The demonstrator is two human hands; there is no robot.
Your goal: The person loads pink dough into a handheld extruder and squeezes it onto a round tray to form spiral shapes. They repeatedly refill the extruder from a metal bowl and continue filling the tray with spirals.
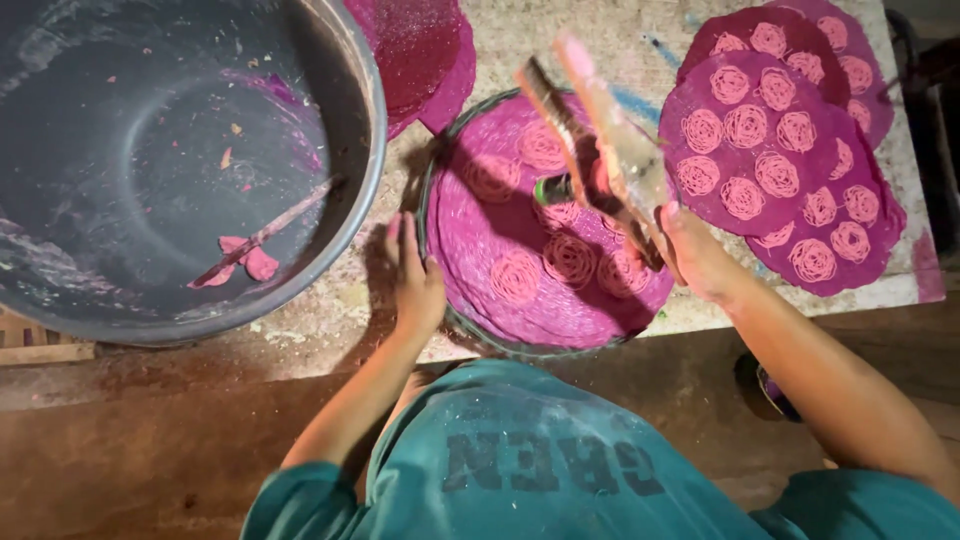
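From the head view, a pale, worn tabletop [560, 40] smeared with pink and blue stains carries the work, with a brown dirt floor [150, 440] below its near edge. The left hand [415, 280] lies flat, fingers together, against the left rim of a round woven tray [450, 320]. Just right of that hand, on the tray, is a round magenta sheet [500, 230] patterned with paler pink spiral coils. The right hand [690, 250] is closed around two long, paint-smeared wooden sticks [610, 140], held tilted above the sheet. Right of this hand lie overlapping magenta sheets [780, 170] with similar coils. Left of the left hand sits a large grey metal basin [150, 150].
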